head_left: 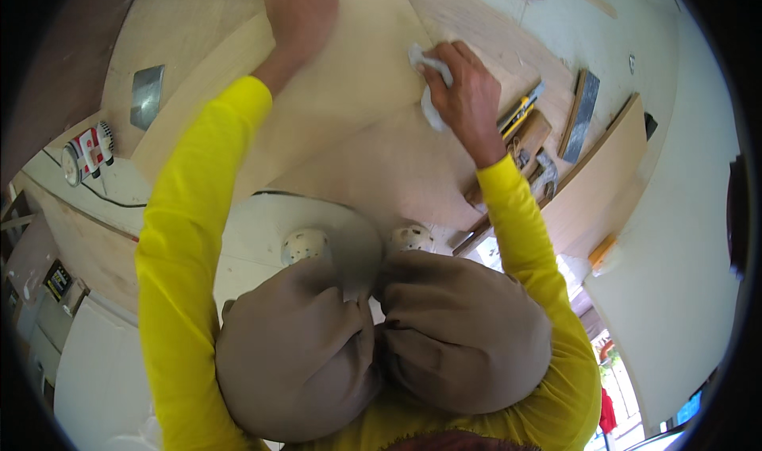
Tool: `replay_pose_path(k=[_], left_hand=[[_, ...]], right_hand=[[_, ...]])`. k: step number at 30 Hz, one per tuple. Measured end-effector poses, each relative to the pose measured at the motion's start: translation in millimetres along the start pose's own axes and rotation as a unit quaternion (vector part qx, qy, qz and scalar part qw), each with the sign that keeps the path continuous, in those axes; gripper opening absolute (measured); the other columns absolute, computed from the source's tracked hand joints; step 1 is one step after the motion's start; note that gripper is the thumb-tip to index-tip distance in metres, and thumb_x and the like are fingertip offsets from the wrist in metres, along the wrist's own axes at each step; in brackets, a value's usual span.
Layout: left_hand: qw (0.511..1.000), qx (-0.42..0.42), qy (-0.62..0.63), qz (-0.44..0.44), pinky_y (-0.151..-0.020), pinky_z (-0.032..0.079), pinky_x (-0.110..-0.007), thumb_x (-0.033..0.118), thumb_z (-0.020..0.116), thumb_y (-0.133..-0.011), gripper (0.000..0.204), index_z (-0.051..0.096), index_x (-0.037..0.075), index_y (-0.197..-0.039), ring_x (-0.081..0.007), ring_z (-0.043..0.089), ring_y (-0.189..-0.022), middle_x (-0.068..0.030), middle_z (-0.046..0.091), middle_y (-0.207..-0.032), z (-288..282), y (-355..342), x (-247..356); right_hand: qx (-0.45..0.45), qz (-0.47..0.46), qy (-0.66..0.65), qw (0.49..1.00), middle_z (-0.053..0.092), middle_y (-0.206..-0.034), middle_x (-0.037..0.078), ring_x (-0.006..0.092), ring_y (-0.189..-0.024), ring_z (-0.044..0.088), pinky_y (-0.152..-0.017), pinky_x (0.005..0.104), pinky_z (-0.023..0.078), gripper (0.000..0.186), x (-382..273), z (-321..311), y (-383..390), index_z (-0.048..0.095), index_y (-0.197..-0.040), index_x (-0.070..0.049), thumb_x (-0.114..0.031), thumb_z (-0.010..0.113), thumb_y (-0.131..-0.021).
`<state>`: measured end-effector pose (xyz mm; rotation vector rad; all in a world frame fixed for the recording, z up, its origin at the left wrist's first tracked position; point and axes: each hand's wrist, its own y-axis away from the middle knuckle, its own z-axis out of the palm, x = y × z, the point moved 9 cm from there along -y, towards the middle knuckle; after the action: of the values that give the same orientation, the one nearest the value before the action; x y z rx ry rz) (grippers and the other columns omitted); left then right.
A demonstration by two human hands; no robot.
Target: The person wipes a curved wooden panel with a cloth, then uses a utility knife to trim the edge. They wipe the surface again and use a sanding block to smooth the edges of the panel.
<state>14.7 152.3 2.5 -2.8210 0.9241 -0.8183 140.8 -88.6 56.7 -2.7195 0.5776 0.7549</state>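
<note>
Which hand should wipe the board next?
Probably the right hand: it already grips the white cloth on the board. The left hand lies flat, pressing the board.

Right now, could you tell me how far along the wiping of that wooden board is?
Already done: I cannot tell; no wiped patch stands out. In hand: the right hand presses a white cloth on the board, while the left hand lies flat on it. Left: the bare board between the hands, probably.

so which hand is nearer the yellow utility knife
Right. The right hand, gripping a white cloth on the plywood sheet, sits just left of the yellow utility knife. The left hand rests flat far across the sheet.
</note>
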Motion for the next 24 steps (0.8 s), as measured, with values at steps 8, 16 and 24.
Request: replay_pose_path(k=[8,16,24], left_hand=[[0.999,-0.039,-0.022,-0.001,-0.108,0.043,-0.057,0.024,0.061,-0.112,0.024,0.062,0.002,-0.121,-0.0414,0.058,-0.123,-0.0215,0.063,-0.124,-2.5,-8.4,16.2],[0.999,-0.024,-0.032,-0.016,-0.108,0.043,-0.058,0.027,0.061,-0.113,0.026,0.064,0.004,-0.125,-0.0406,0.058,-0.124,-0.0207,0.064,-0.128,-2.7,-8.0,21.9],[0.996,-0.053,-0.059,-0.029,-0.106,0.044,-0.056,0.026,0.06,-0.113,0.026,0.065,0.004,-0.126,-0.0392,0.059,-0.122,-0.0198,0.064,-0.127,-2.1,-10.3,18.5]], right_hand=[[-0.016,-0.035,0.072,0.997,0.078,-0.107,0.005,0.0332,-0.095,0.079,-0.073,0.0488,0.062,0.027,-13.2,37.3,-114.6,0.073,-0.117,-0.017,-0.012,0.082,-0.091],[-0.067,-0.017,0.07,0.995,0.077,-0.101,0.006,0.0356,-0.09,0.078,-0.071,0.0505,0.061,0.021,-14.5,32.8,-84.8,0.071,-0.111,-0.017,-0.011,0.079,-0.092],[-0.103,0.012,0.038,0.994,0.082,-0.105,0.012,0.0422,-0.091,0.079,-0.072,0.0536,0.061,0.017,-2.7,28.0,-21.8,0.071,-0.114,-0.016,-0.018,0.078,-0.099]])
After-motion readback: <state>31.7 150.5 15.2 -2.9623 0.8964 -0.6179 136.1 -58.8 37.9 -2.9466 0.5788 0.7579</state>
